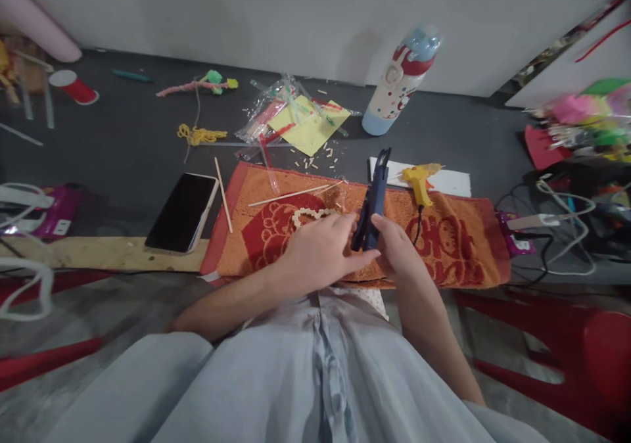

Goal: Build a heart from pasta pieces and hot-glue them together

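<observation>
A dark blue stapler (374,203) stands tilted above the towel, its long end pointing away from me. My right hand (397,246) grips its near right side, with the thumb pressed along the body. From the left, my left hand (320,252) closes on the stapler's near end, fingers curled at its side and thumb stretched below it. Partly hidden behind my left hand is a curved string of small pale pieces (308,214) lying on the orange and red towel (456,242). Two thin wooden sticks (288,196) lie beyond it.
Right of the stapler, a yellow glue gun (420,181) rests on a white strip (456,181). A phone (182,213) lies left of the towel. Behind are a bottle (401,81), yellow paper (310,127) with plastic wrappers, and scattered bits (310,162). Red chairs (557,351) flank me.
</observation>
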Available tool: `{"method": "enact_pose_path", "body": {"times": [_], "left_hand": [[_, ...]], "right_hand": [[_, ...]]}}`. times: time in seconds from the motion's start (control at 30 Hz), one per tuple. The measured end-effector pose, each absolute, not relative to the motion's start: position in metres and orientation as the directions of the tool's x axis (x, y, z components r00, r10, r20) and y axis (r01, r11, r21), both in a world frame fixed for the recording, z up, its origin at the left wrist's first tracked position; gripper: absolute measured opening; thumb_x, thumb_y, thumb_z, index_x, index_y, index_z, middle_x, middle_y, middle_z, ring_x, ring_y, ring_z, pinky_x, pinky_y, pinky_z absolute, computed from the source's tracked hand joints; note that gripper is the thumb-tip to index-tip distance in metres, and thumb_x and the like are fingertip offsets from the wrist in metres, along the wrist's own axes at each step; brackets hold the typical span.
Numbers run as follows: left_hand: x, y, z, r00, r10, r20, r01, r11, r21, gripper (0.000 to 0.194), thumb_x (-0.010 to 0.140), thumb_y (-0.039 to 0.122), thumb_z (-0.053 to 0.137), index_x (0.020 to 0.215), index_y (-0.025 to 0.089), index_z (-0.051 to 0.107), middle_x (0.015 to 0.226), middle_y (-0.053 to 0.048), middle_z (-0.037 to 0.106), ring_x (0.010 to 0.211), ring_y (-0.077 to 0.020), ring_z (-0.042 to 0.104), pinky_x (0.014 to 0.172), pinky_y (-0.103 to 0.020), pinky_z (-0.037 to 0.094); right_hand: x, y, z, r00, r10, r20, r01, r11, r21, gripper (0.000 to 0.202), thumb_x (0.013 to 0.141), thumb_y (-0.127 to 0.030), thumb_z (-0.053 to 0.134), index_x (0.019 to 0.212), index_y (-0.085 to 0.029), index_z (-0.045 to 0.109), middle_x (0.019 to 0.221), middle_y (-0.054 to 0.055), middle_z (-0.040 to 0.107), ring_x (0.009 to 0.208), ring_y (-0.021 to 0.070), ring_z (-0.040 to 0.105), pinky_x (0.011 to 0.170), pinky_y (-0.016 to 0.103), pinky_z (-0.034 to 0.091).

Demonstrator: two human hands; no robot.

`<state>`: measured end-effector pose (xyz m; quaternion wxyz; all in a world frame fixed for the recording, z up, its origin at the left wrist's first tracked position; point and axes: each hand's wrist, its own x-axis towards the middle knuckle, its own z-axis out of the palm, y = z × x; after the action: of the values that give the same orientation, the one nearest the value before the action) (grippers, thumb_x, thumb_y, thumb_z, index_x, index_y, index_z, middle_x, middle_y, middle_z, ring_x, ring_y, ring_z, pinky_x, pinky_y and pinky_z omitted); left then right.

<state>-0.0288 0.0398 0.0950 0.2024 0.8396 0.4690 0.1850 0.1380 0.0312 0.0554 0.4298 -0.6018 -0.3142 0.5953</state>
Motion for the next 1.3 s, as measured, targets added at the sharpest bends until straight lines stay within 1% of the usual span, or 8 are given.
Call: {"method": "enact_pose_path", "body": {"times": [0.07,0.2,0.33,0.5,0.63,0.73,0.97,1.3], "left_hand": [[-0.037,0.06,0.102,0.448,0.892,0.059,0.784,-0.423,0.454,0.042,0.092,0.053,0.063,0.109,0.014,0.067,0.098,-0.009,0.074,0.089,-0.0255,0.071,0.075,-0.033,0.052],[-0.05,0.11,0.094,0.497,0.862,-0.099,0.858,-0.472,0.203,0.028,0.1,0.026,0.047,0.095,0.011,0.07,0.096,-0.014,0.073,0.091,-0.027,0.069,0.079,-0.036,0.05],[-0.055,0.145,0.064,0.458,0.878,-0.14,0.889,-0.456,0.05,0.024,0.096,0.015,0.049,0.098,0.009,0.072,0.102,-0.016,0.072,0.102,-0.0286,0.065,0.088,-0.037,0.049],[-0.061,0.159,0.044,0.483,0.862,-0.154,0.875,-0.469,0.122,0.018,0.094,0.015,0.052,0.096,0.013,0.07,0.102,-0.015,0.072,0.099,-0.0271,0.066,0.083,-0.034,0.049],[-0.065,0.167,0.056,0.441,0.882,-0.165,0.894,-0.416,0.166,0.026,0.098,0.014,0.041,0.102,0.013,0.066,0.093,-0.013,0.073,0.081,-0.0222,0.068,0.072,-0.031,0.047],[-0.067,0.174,0.068,0.387,0.919,-0.074,0.89,-0.351,0.289,0.027,0.102,0.021,0.038,0.112,0.012,0.062,0.09,-0.013,0.072,0.075,-0.0207,0.066,0.07,-0.031,0.046],[-0.072,0.173,0.067,0.278,0.924,0.261,0.783,-0.376,0.496,0.033,0.105,0.032,0.038,0.116,0.018,0.065,0.111,-0.01,0.074,0.097,-0.0198,0.069,0.076,-0.027,0.046],[-0.087,0.165,0.058,0.301,0.889,0.344,0.741,-0.445,0.503,0.031,0.101,0.022,0.042,0.114,0.02,0.07,0.088,-0.006,0.07,0.08,-0.017,0.065,0.065,-0.027,0.041]], "right_hand": [[0.149,0.033,0.054,0.107,0.889,-0.445,-0.131,-0.431,-0.893,0.043,0.074,-0.061,0.067,0.095,-0.024,0.062,0.086,0.004,0.071,0.088,0.0253,0.07,0.079,0.039,0.056],[0.168,0.038,0.051,0.027,0.891,-0.454,-0.176,-0.443,-0.879,0.046,0.074,-0.06,0.066,0.102,-0.024,0.062,0.092,0.005,0.074,0.091,0.0275,0.071,0.082,0.041,0.057],[0.174,0.044,0.046,-0.024,0.898,-0.438,-0.208,-0.433,-0.877,0.052,0.075,-0.066,0.061,0.102,-0.022,0.064,0.092,0.008,0.074,0.091,0.0291,0.072,0.083,0.043,0.058],[0.174,0.05,0.046,-0.063,0.889,-0.454,-0.106,-0.458,-0.882,0.05,0.075,-0.069,0.061,0.093,-0.023,0.065,0.093,0.008,0.074,0.09,0.0285,0.07,0.082,0.042,0.057],[0.175,0.058,0.05,-0.077,0.892,-0.445,0.048,-0.442,-0.896,0.046,0.073,-0.067,0.065,0.089,-0.024,0.066,0.092,0.007,0.073,0.09,0.0273,0.069,0.082,0.04,0.055],[0.173,0.066,0.054,-0.114,0.913,-0.391,0.155,-0.372,-0.915,0.05,0.074,-0.065,0.066,0.103,-0.025,0.068,0.105,0.006,0.074,0.102,0.0276,0.066,0.091,0.041,0.053],[0.156,0.083,0.059,-0.223,0.923,-0.312,0.254,-0.254,-0.933,0.071,0.076,-0.069,0.068,0.127,-0.021,0.061,0.122,0.012,0.069,0.116,0.0314,0.062,0.103,0.045,0.049],[0.147,0.086,0.063,-0.331,0.907,-0.259,0.301,-0.158,-0.94,0.083,0.084,-0.062,0.068,0.152,-0.022,0.043,0.155,0.014,0.05,0.143,0.0339,0.046,0.121,0.05,0.036]]}}
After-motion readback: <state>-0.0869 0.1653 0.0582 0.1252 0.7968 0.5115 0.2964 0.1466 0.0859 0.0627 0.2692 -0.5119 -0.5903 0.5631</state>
